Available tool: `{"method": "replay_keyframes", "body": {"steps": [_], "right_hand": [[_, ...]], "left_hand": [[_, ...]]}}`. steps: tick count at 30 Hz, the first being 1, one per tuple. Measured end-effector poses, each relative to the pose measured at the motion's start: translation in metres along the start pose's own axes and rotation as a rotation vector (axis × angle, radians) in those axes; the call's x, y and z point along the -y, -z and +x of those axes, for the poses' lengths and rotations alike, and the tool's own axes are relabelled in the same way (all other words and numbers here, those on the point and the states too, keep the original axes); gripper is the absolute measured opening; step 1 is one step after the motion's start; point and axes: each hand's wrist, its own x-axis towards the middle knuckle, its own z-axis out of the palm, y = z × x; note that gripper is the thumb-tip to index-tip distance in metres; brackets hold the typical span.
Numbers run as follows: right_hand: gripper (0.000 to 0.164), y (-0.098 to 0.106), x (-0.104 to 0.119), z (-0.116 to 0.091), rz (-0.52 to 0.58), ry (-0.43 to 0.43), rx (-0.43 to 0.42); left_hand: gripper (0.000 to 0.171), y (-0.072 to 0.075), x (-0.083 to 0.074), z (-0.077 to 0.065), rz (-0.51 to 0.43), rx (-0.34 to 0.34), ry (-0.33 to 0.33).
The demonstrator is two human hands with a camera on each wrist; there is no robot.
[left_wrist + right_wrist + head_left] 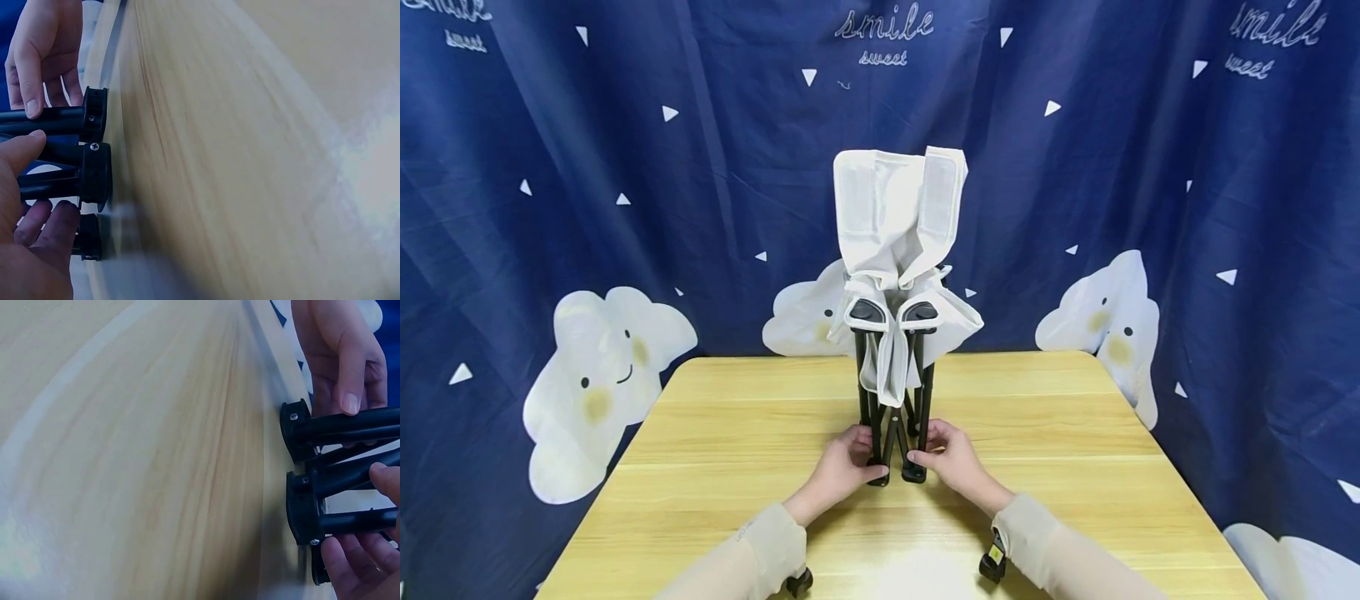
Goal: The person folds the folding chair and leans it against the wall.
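A folded camping chair with white fabric [891, 367] and black legs [861, 367] stands upright in the head view, its feet [914, 474] on the wooden table. Low on the left legs, my left hand [841, 468] holds on, thumb in front and fingers behind. My right hand [957, 460] grips the right legs at about the same height, thumb toward me. The left wrist view shows the left thumb on one black tube, fingers round the far side, beside a black foot [95, 178]. Feet [299, 509] and tubes also show in the right wrist view.
The wooden table [737, 433] has rounded back corners. Behind it hangs a dark blue curtain [737, 167] with smiling clouds and small white triangles. Two loose white flaps [940, 196] rise at the top of the chair. A dark strap device [992, 562] sits at the right wrist.
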Motion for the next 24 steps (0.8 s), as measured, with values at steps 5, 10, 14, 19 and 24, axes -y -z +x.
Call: {"method": "replay_keyframes", "body": {"steps": [5,10,14,19,24], "right_hand": [[0.038,-0.003,0.003,-0.002,0.005,0.000,0.002],[0.041,-0.006,0.002,-0.004,-0.035,0.010,0.010],[0.041,-0.009,0.001,-0.005,-0.083,0.029,0.002],[0.038,-0.012,0.003,-0.007,-0.095,0.043,-0.024],[0.034,-0.013,0.004,-0.009,-0.108,0.063,-0.043]], "left_hand": [[0.053,-0.001,-0.001,-0.002,0.003,0.000,-0.022],[0.055,-0.002,-0.003,-0.003,0.023,-0.013,-0.029],[0.055,-0.002,-0.005,-0.003,0.026,-0.018,-0.019],[0.053,-0.003,-0.007,-0.004,0.017,-0.014,-0.009],[0.052,-0.004,-0.007,-0.003,-0.009,-0.010,0.001]]}}
